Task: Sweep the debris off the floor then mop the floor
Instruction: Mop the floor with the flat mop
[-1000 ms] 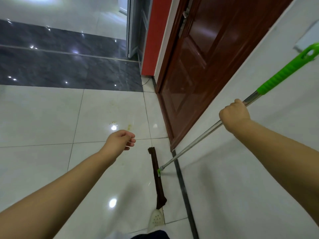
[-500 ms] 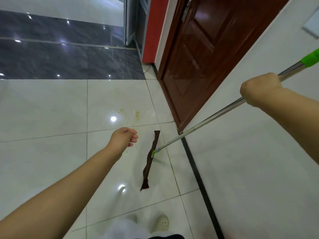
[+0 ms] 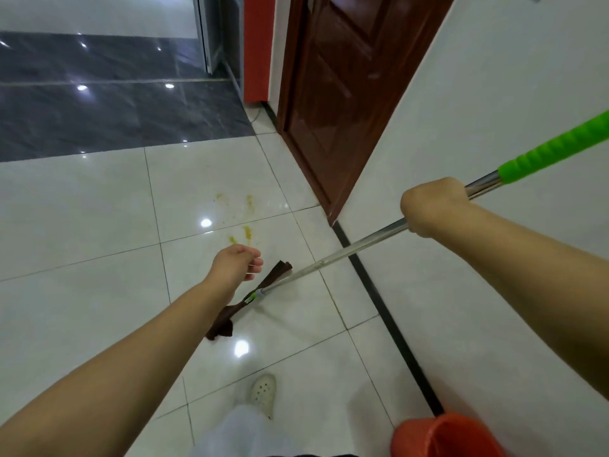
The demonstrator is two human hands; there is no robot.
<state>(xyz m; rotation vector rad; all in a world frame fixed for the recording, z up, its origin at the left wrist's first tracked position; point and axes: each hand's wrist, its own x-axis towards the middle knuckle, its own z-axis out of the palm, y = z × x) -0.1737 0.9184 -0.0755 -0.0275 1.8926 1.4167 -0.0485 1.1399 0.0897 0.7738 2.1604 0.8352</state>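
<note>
Right hand (image 3: 434, 207): fist wrapped round the steel pole of the flat mop (image 3: 359, 243), just below its green grip.
Left hand (image 3: 238, 263): held out over the floor, fingers loosely curled, holding nothing.
Mop head (image 3: 250, 300): dark brown cloth pad, flat on the white tiled floor (image 3: 82, 225), partly hidden by the left forearm.
Yellow stains (image 3: 247, 232): on tiles just beyond the pad.
Orange bucket (image 3: 445, 437): near right corner, by the wall.
Brown door (image 3: 342, 94): far right.
Foot in a white clog (image 3: 263, 389): near centre.

An indoor hallway: glossy white floor tiles (image 3: 99, 232), a brown wooden door (image 3: 339, 103) right, dark tiles (image 3: 99, 113) far.
</note>
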